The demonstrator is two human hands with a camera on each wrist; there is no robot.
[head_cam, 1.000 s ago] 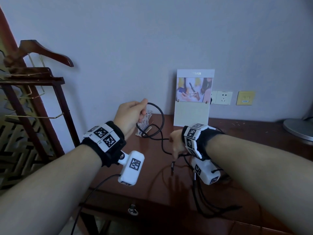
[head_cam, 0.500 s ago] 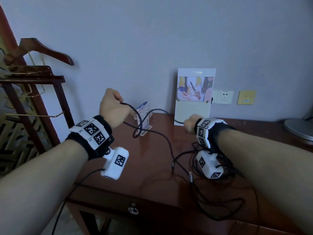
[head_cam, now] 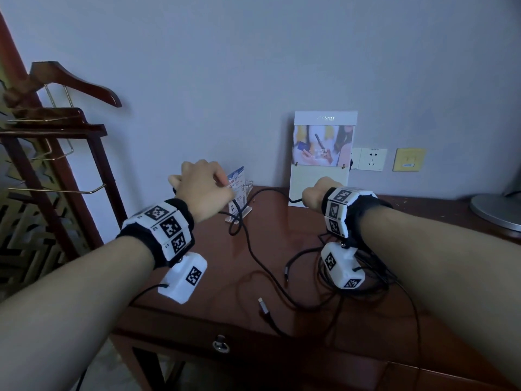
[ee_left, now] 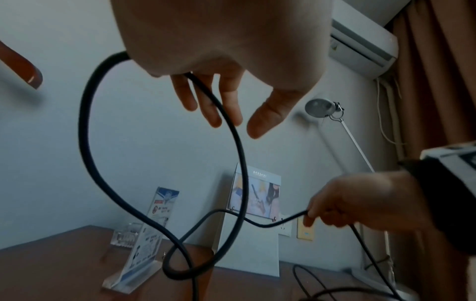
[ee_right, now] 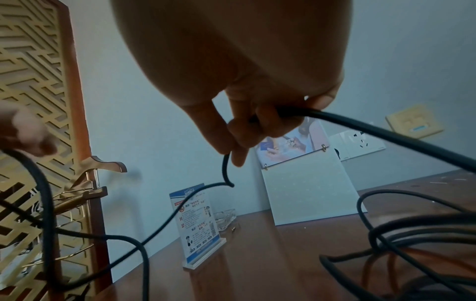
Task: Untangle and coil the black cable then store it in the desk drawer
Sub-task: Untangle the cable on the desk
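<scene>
The black cable [head_cam: 293, 201] stretches between my two hands above the brown desk [head_cam: 282, 230]. My left hand [head_cam: 203, 187] is raised at the left. A hanging loop of cable [ee_left: 85, 130] crosses its palm and leaves between two loosely curled fingers [ee_left: 211, 114]. My right hand [head_cam: 314, 193] pinches the cable [ee_right: 386, 137] in its curled fingers [ee_right: 239, 132]. The rest lies tangled on the desk under my right wrist. One USB plug [head_cam: 264, 307] rests near the front edge. The desk drawer [head_cam: 282, 354] is closed, its knob [head_cam: 220, 344] facing me.
A white display board [head_cam: 321, 190] leans on the wall behind my right hand. A small acrylic sign [head_cam: 236, 193] stands by my left hand. A wooden coat stand [head_cam: 56, 131] is at the left, a lamp base [head_cam: 496, 210] at the far right.
My hands have drawn apart, the right one going back toward the wall, and the cable is now pulled out between them. A plug end now lies on the desk near the front.
</scene>
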